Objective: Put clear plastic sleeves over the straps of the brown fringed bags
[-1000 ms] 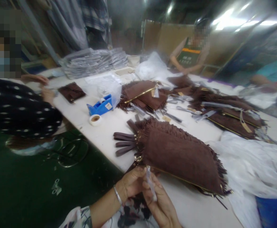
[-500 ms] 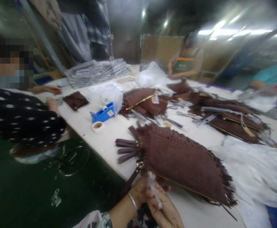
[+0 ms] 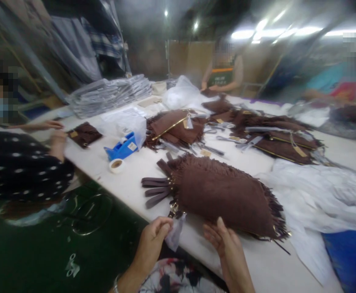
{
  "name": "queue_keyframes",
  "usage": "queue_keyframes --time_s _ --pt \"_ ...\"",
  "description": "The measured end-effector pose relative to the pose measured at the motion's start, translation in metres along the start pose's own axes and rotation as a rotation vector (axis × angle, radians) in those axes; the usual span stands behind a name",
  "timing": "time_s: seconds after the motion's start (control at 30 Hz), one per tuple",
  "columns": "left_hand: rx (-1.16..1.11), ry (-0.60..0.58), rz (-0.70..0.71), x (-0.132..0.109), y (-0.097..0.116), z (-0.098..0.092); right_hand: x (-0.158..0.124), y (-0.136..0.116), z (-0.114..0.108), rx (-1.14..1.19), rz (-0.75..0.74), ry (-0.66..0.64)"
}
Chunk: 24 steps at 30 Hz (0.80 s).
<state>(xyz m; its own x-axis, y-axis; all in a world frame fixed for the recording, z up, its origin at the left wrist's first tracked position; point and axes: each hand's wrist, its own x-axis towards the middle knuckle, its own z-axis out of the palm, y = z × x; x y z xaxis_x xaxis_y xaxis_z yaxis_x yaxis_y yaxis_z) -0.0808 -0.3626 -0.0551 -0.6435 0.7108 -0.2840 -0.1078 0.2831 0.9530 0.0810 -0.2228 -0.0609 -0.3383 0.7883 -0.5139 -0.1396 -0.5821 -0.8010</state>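
Observation:
A stack of brown suede fringed pouches lies at the table's front edge, with dark wrist straps fanned out at its left end. Gold clasps show at the near left corner. My left hand pinches a small clear plastic sleeve just below those clasps, thumb against fingers. Part of the sleeve is hidden behind the fingertips. By the pouches' near edge, my right hand is open, thumb raised and fingers apart, holding nothing.
A blue tape dispenser and a tape roll stand left of centre. More brown pouches lie behind. White sheeting covers the right side. One co-worker's polka-dot sleeve is at left; others are across the table.
My hands, close together before, have moved apart. The plastic sleeve, narrow and bunched earlier, now hangs spread out from my left hand. The right hand has opened. The whole view has shifted.

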Motion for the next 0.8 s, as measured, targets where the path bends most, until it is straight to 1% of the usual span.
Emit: queue_keyframes --time_s 0.07,0.1,0.13,0.17,0.23,0.27,0.33,0.37,0.43,0.5,0.57,0.6,0.63,0.67,0.73,0.8 --pt "0.227 0.109 0.191 0.009 0.005 -0.002 0.000 -0.007 0.001 0.067 -0.036 0.036" --pt "0.302 0.131 0.247 0.014 0.006 0.000 -0.002 -0.011 0.003 0.074 -0.057 0.055" --pt "0.354 0.128 0.272 0.020 0.004 0.003 -0.003 -0.014 0.005 0.073 -0.077 0.073" --pt "0.397 0.105 0.268 0.027 0.001 0.006 -0.002 -0.018 0.008 0.068 -0.093 0.077" --pt "0.454 0.008 0.241 0.042 -0.008 0.013 0.003 -0.027 0.013 0.068 -0.130 0.060" --pt "0.466 -0.039 0.208 0.050 -0.012 0.016 0.008 -0.033 0.015 0.069 -0.154 0.051" --pt "0.462 -0.094 0.172 0.063 -0.015 0.020 0.018 -0.044 0.017 0.060 -0.197 0.038" --pt "0.463 -0.110 0.158 0.068 -0.014 0.020 0.022 -0.049 0.017 0.044 -0.208 0.030" --pt "0.475 -0.100 0.146 0.076 -0.006 0.017 0.024 -0.056 0.013 -0.030 -0.193 -0.015" --pt "0.498 -0.055 0.135 0.084 0.003 0.009 0.020 -0.059 0.003 -0.167 -0.169 -0.115" --pt "0.498 -0.015 0.116 0.096 0.007 -0.002 0.013 -0.062 -0.019 -0.313 -0.211 -0.188" --pt "0.494 -0.003 0.098 0.103 0.007 -0.008 0.008 -0.065 -0.034 -0.381 -0.267 -0.176" --pt "0.493 0.008 0.084 0.111 0.006 -0.013 0.005 -0.069 -0.052 -0.453 -0.344 -0.122" --pt "0.496 0.019 0.075 0.118 0.004 -0.017 0.002 -0.075 -0.073 -0.537 -0.424 -0.026" --pt "0.531 0.015 0.084 0.126 0.002 -0.020 0.001 -0.086 -0.117 -0.771 -0.573 0.248" --pt "0.565 -0.059 0.128 0.126 0.004 -0.017 0.007 -0.096 -0.158 -1.059 -0.679 0.534"
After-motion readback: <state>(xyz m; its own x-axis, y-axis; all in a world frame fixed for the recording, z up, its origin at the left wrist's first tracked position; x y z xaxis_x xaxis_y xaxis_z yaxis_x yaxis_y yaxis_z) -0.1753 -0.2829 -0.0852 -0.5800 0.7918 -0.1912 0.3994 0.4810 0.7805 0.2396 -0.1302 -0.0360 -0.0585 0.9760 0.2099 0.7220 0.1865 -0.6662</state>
